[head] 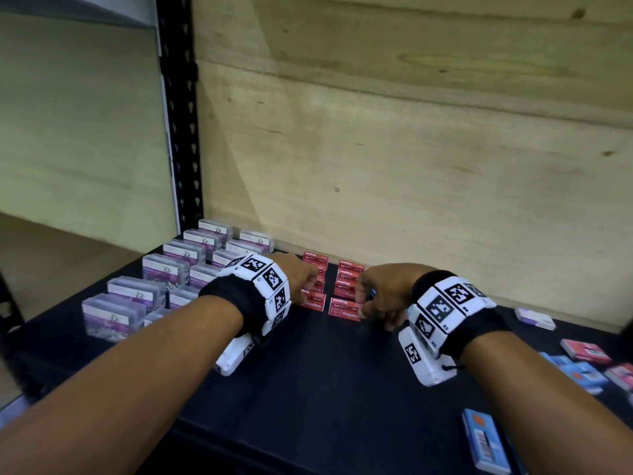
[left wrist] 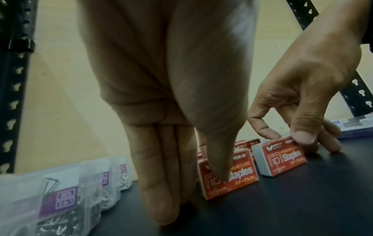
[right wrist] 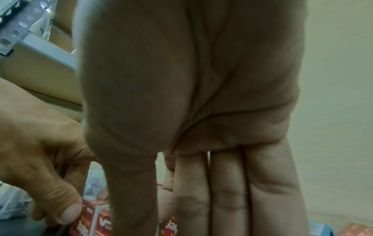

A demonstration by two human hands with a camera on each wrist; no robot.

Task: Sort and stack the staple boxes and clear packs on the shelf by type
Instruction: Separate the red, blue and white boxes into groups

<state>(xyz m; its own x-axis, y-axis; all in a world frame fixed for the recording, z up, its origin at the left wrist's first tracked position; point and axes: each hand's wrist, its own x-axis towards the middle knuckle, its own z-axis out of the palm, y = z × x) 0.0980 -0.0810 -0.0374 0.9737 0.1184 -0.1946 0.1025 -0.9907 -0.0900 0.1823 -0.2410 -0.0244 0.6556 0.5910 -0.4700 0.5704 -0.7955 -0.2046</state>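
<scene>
The right hand (left wrist: 302, 102) pinches the front red staple box (left wrist: 282, 158) of the right row, and the left hand (head: 298, 279) pinches the front box (left wrist: 230, 175) of the left row. Both rows stand on the dark shelf (head: 325, 371), with the clear packs (head: 164, 269) lined up to their left and loose blue and pink boxes (head: 579, 365) far to the right.

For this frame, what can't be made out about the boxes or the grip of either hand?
- Head view: the left hand covers part of the red cardboard staple boxes, so their count is unclear.
- Right wrist view: the right hand fills the frame and hides its own grip.
- Head view: the blue and pink small boxes are cut by the right edge, labels blurred.
</scene>
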